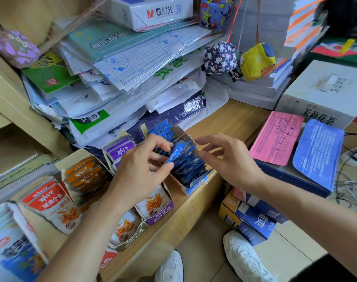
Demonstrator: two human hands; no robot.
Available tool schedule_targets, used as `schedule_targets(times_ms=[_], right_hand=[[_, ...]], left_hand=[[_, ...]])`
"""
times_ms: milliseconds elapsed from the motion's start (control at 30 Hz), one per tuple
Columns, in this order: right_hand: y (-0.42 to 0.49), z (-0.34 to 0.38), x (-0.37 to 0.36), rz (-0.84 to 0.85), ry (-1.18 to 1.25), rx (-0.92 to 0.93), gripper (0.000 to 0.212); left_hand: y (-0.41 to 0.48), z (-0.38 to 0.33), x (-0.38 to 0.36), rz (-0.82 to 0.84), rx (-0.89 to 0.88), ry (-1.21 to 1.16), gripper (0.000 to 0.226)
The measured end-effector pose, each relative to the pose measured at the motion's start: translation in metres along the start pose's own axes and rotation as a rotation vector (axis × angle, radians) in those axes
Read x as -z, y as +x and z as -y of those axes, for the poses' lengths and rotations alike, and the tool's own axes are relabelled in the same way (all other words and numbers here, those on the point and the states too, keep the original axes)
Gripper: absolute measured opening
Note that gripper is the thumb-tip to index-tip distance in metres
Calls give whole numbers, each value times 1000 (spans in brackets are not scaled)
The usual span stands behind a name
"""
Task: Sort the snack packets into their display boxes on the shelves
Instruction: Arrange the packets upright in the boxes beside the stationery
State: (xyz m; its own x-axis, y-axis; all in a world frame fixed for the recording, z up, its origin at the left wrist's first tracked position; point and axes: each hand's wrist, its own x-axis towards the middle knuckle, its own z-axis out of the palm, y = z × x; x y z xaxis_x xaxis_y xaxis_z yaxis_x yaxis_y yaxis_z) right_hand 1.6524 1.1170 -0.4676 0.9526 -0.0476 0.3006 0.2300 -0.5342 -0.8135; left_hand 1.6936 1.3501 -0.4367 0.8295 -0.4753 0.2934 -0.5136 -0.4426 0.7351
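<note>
Now, left hand (pixel 141 167): thumb and fingertips pinch one blue packet (pixel 178 152) by its lower left end.
Where the blue packet is: tilted and half-raised above the row of like packets standing in the blue display box (pixel 190 189).
Where the blue display box is: on the wooden shelf (pixel 230 123), its low front wall at the shelf's front edge, packed with packets.
Right hand (pixel 230 159): hovers just beside the box's right wall, fingers spread and relaxed, holding nothing.
Purple box (pixel 159 210): next along the front edge to the left, partly under the left hand.
Orange packets (pixel 82 174): in the box further left.
Red packets (pixel 45 200): further left again.
Paper stack (pixel 132 64): piled at the shelf's back, behind the boxes.
White shoes (pixel 242 253): on the floor below the front edge.
</note>
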Motion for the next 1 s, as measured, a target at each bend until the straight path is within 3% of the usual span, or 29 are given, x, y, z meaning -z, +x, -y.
schedule_targets(times_ms=[167,333,567,700,867,1000], right_hand=[[23,-4,-1,50,-70,-39,17],[35,-4,-1,71,-35,-76,14],[34,-2,-6,18,78,-91,23],[35,-3,-5,41,31,-65,23],[39,-3,-2,103,-42,-80,18],[43,-2,-1,101,-117,-76,16]], left_hand=[[0,10,-3,-172,-97,217,17],[13,9,-10,-290,-231,318,14],[28,8,-17,-117,-235,415,16],[19,3,-10,2,-147,314,25],[7,5,0,-19,-42,434,20],[5,3,-9,-63,-55,436,17]])
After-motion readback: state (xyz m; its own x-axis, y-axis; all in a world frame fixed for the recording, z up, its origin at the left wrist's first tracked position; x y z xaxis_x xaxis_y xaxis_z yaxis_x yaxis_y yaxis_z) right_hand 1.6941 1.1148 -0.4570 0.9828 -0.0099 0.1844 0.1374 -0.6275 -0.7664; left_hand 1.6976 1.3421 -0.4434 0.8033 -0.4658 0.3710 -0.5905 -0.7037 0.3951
